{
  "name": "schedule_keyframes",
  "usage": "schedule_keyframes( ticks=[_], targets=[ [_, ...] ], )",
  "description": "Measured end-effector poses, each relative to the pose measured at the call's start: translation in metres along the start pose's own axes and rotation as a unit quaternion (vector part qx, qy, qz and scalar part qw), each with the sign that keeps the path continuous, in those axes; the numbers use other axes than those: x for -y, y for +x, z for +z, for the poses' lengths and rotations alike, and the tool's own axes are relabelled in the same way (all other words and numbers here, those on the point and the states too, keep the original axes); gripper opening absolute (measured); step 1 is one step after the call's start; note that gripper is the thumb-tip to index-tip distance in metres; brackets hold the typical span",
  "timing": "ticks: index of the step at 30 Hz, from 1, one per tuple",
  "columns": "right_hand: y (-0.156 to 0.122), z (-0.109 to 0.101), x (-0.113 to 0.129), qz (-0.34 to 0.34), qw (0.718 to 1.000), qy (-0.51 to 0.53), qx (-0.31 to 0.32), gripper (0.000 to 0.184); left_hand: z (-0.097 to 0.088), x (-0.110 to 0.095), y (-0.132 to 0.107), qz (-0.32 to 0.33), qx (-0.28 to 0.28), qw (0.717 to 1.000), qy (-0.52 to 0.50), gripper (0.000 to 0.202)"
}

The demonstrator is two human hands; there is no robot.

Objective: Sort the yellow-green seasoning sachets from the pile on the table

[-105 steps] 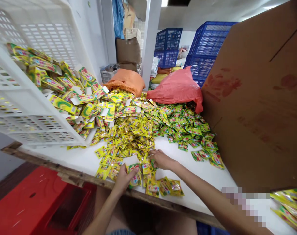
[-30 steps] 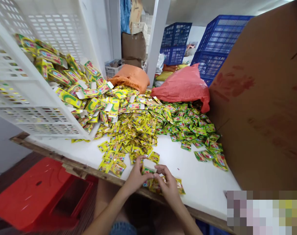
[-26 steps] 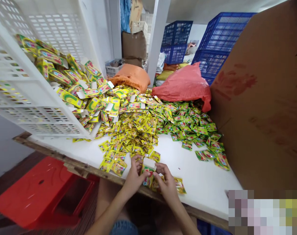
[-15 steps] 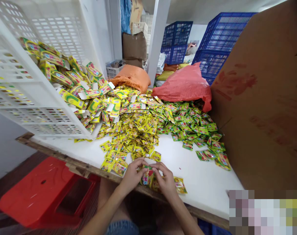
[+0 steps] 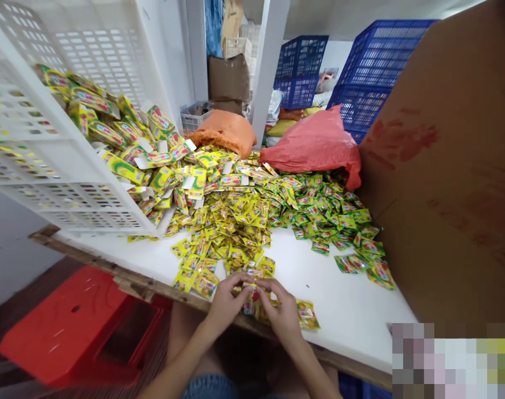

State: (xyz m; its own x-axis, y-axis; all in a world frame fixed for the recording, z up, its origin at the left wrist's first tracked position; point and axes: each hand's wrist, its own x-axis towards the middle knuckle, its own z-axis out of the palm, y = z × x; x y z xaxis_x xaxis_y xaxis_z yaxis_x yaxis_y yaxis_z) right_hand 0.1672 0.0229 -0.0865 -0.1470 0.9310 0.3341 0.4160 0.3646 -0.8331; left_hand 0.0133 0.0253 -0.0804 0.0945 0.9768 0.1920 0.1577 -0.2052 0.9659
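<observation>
Our left grip and right grip pinched a carton at the edge of the tabletop; its white flap, raised moments earlier, no longer showed: likely folded in.

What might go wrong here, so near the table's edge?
The small box, held by left hand and right hand, might slip over the table edge. The right hand could nudge the yellow sachets beside it off too. More boxes might slide from the tilted white crate onto the loose sachets.
</observation>
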Motion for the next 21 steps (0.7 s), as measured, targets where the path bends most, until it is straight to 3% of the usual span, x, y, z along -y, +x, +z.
schedule_keyframes(
  ticks=[7, 16, 21],
  targets=[
    [0.005, 0.003, 0.006, 0.078, 0.996, 0.020, -0.024, 0.021, 0.002, 0.009, 0.009, -0.041, -0.016, 0.999, -0.026, 0.015],
    [0.001, 0.000, 0.001, 0.057, 0.997, 0.048, -0.016, 0.019, -0.001, 0.016, 0.007, -0.042, -0.001, 0.998, -0.055, 0.019],
    [-0.010, 0.014, -0.009, 0.062, 0.996, 0.057, -0.029, 0.020, -0.003, 0.018, -0.003, -0.037, 0.018, 0.998, -0.052, 0.020]
  ],
)
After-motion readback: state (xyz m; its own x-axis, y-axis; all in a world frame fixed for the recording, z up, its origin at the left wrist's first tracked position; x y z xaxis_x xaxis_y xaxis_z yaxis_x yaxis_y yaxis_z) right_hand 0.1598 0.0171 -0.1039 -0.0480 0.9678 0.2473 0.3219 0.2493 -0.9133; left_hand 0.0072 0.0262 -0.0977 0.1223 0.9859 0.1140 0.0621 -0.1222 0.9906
